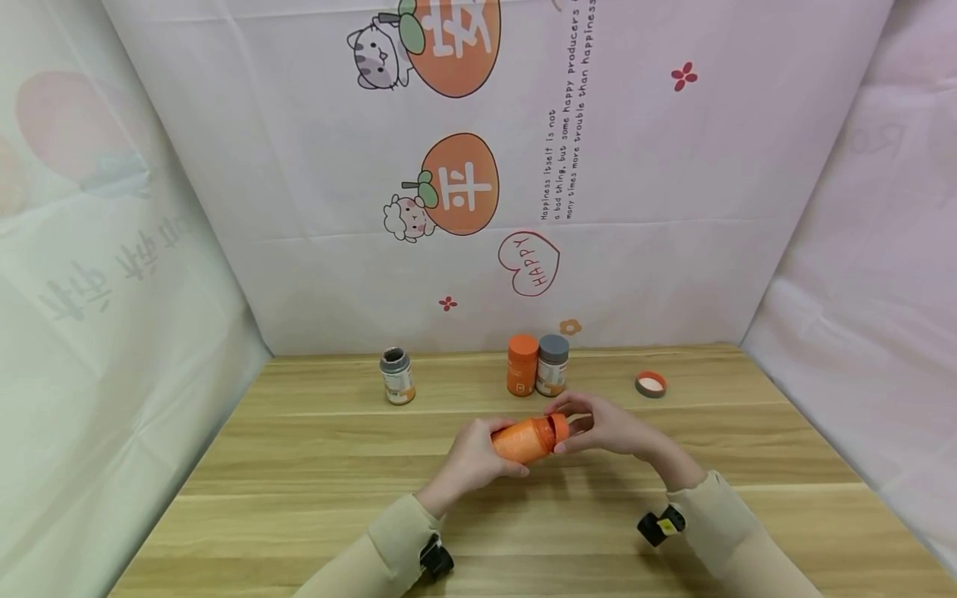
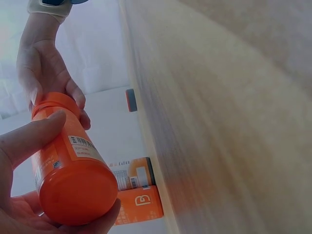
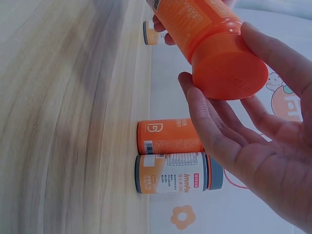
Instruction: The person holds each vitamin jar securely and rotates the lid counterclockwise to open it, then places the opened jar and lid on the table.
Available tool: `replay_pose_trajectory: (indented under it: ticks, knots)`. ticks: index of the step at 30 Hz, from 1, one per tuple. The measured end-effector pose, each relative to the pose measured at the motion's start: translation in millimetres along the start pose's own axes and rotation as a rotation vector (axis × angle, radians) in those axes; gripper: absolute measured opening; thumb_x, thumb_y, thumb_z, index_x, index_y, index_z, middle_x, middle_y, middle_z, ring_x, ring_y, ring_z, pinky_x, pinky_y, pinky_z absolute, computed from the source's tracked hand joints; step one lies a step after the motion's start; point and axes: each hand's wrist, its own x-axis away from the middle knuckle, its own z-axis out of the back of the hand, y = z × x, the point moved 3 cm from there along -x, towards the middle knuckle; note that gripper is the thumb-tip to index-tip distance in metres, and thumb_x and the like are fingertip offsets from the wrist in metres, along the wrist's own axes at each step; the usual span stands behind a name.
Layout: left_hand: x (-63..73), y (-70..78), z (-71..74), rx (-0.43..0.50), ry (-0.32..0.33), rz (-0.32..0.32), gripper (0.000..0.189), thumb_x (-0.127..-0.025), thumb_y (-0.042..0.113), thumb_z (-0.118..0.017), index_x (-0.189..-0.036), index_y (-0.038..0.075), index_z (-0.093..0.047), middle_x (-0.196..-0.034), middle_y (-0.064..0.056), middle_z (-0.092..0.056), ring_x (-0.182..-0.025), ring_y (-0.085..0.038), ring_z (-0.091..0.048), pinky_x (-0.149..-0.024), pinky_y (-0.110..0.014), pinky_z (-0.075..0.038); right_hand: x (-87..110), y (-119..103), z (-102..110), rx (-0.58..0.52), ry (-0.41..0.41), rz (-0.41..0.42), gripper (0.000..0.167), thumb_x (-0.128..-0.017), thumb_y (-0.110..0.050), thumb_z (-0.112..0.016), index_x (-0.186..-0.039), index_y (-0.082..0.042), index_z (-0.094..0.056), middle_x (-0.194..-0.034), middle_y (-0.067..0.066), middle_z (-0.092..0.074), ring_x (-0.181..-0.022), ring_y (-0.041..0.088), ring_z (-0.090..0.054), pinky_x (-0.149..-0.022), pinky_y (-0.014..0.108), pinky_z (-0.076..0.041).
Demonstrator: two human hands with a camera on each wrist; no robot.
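Head view, left to right. A lidless bottle [image 1: 398,380] with a grey neck stood at the left rear of the table [image 1: 299,465], its mouth uncovered. Judged: a stray forearm reaching across could have toppled it.

Left hand [image 1: 474,453]: wrapped round the body of an orange bottle [image 1: 521,442], thumb on one side and fingers on the other. The bottle was held above the table in front of the person, tilted, neck end toward the right. Judged: a loosened grip would have let it roll or drop; contents could not be seen.

Behind it, a standing orange bottle [image 1: 522,375] and a grey-capped bottle [image 1: 552,375] stood side by side. Judged: a knuckle swung backward could have knocked both.

At the neck of the held bottle, the orange cap [image 1: 561,428] looked skewed, with a gap on one side; thread engagement could not be told. Right hand [image 1: 598,425]: thumb and fingers curled part-way, spread about the cap's rim. Judged: turning it at that angle risked cross-threading or a dropped cap.

Far right, a loose grey cap [image 1: 651,384] lay hollow side up, well apart from the hands.
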Motion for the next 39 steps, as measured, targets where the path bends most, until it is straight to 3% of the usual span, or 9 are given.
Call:
replay_pose_trajectory:
  ticks: [13,21,32,39]
  knots:
    - [1.1,0.3,1.9,-0.004,0.009,-0.004,0.060,-0.060,0.021,-0.088,-0.114,0.010,-0.064,-0.105,-0.002,-0.066,-0.088,-0.014,-0.056,-0.078,-0.034,-0.045,4.0,2,3,-0.065,0.051,-0.029,0.059,-0.077,-0.020,-0.078,-0.126,-0.006,-0.049,-0.125,0.019,-0.054,-0.102,0.029,-0.064,-0.082,0.037,-0.054]
    - [-2.2,-2.5,2.3,0.050,0.021,-0.003,0.055,-0.060,0.018,-0.087,-0.110,0.015,-0.063,-0.102,0.001,-0.066,-0.086,-0.014,-0.056,-0.078,-0.034,-0.044,5.6,2,3,-0.134,0.109,-0.067,0.060,-0.076,-0.021,-0.079,-0.124,-0.007,-0.046,-0.126,0.023,-0.052,-0.102,0.028,-0.064,-0.080,0.036,-0.054]
    - [-5.5,-9.4,6.8,0.090,0.054,0.020,0.056,-0.061,0.013,-0.086,-0.112,0.012,-0.061,-0.106,-0.003,-0.065,-0.091,-0.018,-0.057,-0.083,-0.040,-0.045,5.3,7,5,-0.094,0.153,-0.029,0.067,-0.077,-0.022,-0.079,-0.133,-0.007,-0.045,-0.129,0.021,-0.052,-0.104,0.027,-0.062,-0.079,0.031,-0.053]
    - [-4.6,-12.1,12.4,0.082,0.076,0.027,0.058,-0.061,0.011,-0.086,-0.112,0.010,-0.060,-0.105,-0.006,-0.066,-0.091,-0.018,-0.059,-0.081,-0.040,-0.047,8.1,13,6,-0.084,0.158,-0.058,0.063,-0.079,-0.025,-0.077,-0.133,-0.007,-0.051,-0.130,0.020,-0.053,-0.104,0.023,-0.063,-0.079,0.028,-0.053]
